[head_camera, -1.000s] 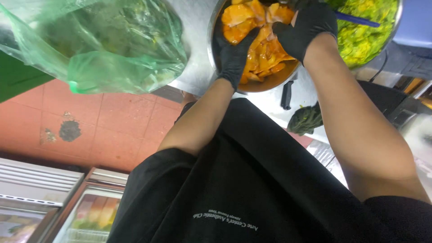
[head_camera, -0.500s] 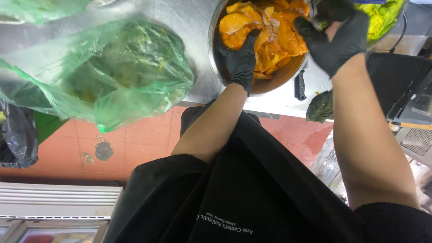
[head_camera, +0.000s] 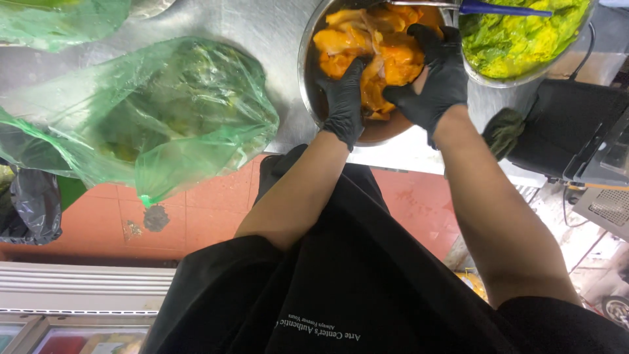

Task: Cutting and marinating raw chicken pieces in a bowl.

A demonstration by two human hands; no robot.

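A round metal bowl [head_camera: 305, 72] on the steel counter holds orange-coated pieces of meat [head_camera: 367, 49]. Both my hands wear black gloves and are down in this bowl. My left hand [head_camera: 344, 98] presses its fingers into the near side of the meat. My right hand [head_camera: 434, 78] cups the pile from the right, fingers curled over the pieces. Neither hand lifts anything clear of the bowl.
A second metal bowl [head_camera: 524, 77] of green-yellow coated food sits to the right, with a blue-handled utensil [head_camera: 501, 8] across it. A green plastic bag [head_camera: 164, 118] with leafy contents hangs over the counter edge at left. Red floor tiles [head_camera: 209, 210] lie below.
The view has shifted so both bowls sit lower in frame. My right hand came down from the bowl's right rim onto the meat; my left hand stays in the bowl.
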